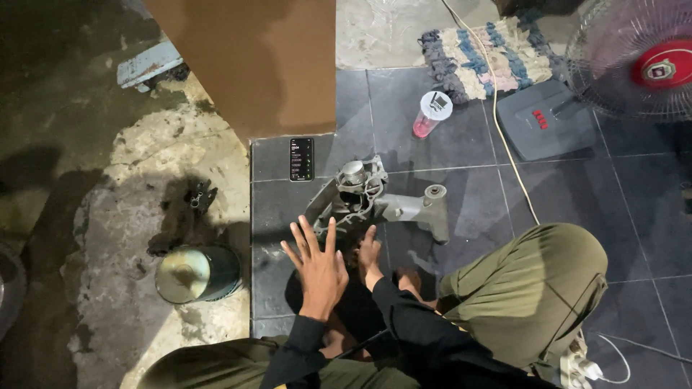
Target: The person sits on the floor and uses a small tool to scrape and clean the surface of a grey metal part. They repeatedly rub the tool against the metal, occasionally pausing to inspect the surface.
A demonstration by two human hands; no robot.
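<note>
Our left hand [318,268] hovers spread and empty, our right hand [369,253] rests unclenched against the grey cast-metal engine housing [375,198] on the floor just ahead, likely heavy, rigid and greasy, best gripped by its arm beyond the right hand.

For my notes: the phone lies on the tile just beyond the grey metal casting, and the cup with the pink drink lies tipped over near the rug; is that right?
Not quite: the head view shows the cup standing upright near the rug. The phone does lie beyond the casting.
</note>
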